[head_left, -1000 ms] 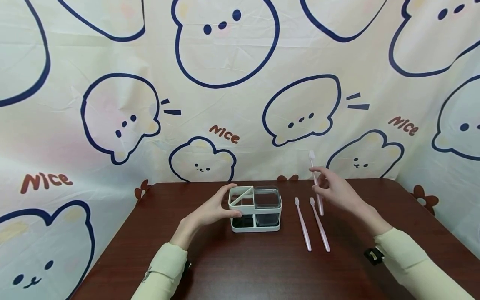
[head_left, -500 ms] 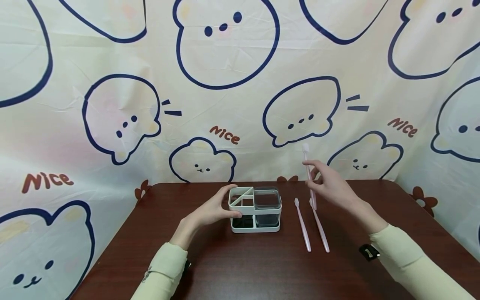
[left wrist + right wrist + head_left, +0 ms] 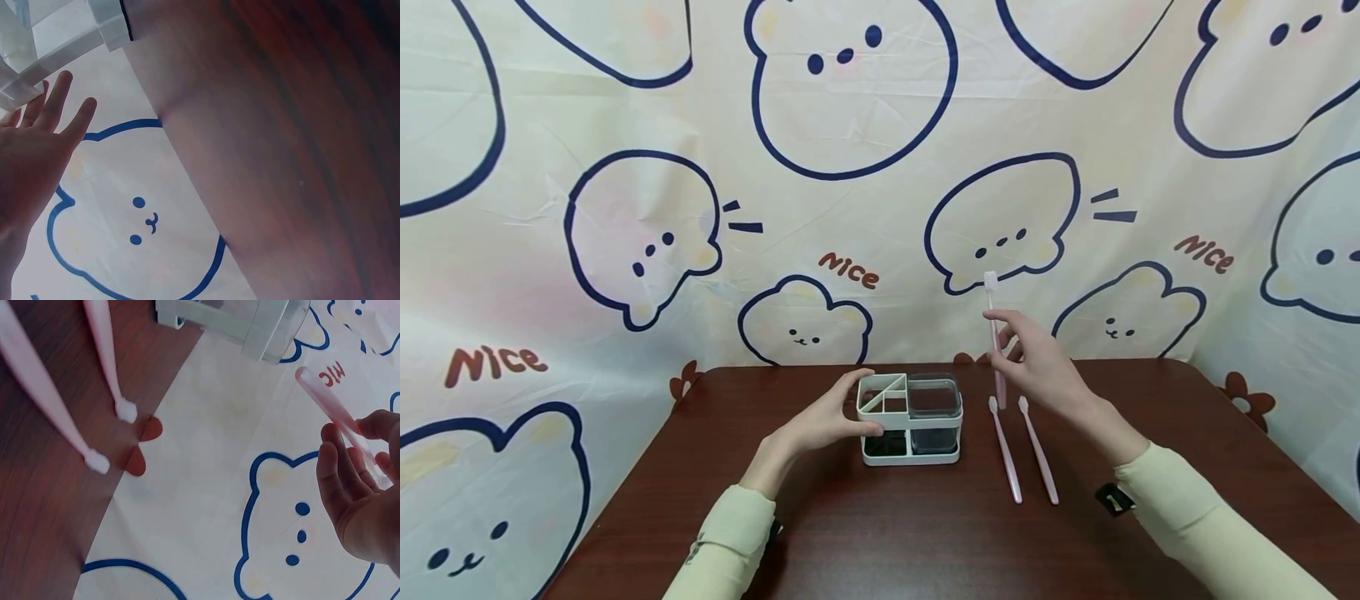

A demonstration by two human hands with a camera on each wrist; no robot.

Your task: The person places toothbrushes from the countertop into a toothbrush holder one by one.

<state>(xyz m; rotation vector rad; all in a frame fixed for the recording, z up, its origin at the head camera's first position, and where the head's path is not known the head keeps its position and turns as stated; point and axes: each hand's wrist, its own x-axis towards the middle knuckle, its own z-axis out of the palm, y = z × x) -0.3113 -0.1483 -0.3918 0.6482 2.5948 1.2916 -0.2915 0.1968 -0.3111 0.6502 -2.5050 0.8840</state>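
Note:
A pale toothbrush holder (image 3: 909, 422), two-tiered with a divided left top and a clear cup on the right, stands on the table. My left hand (image 3: 822, 419) holds its left side, thumb in front and fingers behind. To its right, my right hand (image 3: 1043, 360) pinches a pink toothbrush (image 3: 1000, 388) nearly upright, bristles up and handle end down. In the right wrist view the handle (image 3: 328, 400) points toward the holder, apart from it. Two more pink toothbrushes, a left one (image 3: 1006, 457) and a right one (image 3: 1040, 454), lie side by side below this hand.
The dark wooden table (image 3: 865, 533) ends at a pale printed cloth backdrop (image 3: 895, 217) close behind the holder. Cloth also hangs at both sides. Table surface shows in front of the holder and left of it.
My right hand has moved left, and slightly up, with the toothbrush, from above the right lying brush toward the holder. The left hand and holder have stayed put.

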